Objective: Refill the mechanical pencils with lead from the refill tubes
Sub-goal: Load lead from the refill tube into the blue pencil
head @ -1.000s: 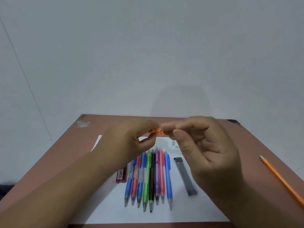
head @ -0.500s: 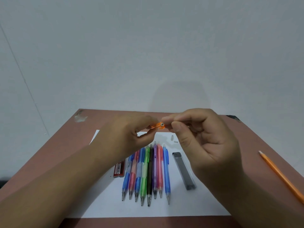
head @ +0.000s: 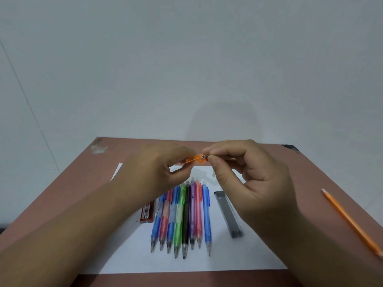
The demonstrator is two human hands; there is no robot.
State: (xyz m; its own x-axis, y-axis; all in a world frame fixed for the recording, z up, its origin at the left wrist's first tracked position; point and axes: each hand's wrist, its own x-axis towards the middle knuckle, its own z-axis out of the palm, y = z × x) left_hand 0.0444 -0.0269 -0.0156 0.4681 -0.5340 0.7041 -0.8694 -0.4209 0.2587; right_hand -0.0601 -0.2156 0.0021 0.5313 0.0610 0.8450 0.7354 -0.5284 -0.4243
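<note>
Both hands (head: 157, 170) bare; forearms uncovered, no sleeves, rings or watch visible.

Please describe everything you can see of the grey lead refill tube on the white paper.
The grey translucent plastic lead refill tube is long, flat and slim, with a darker band at its near end. It lies flat on the white paper sheet, right of the row of coloured mechanical pencils and roughly parallel to them, not touching them. No hand touches it; the right hand is above it. Whether it is open cannot be told.
</note>
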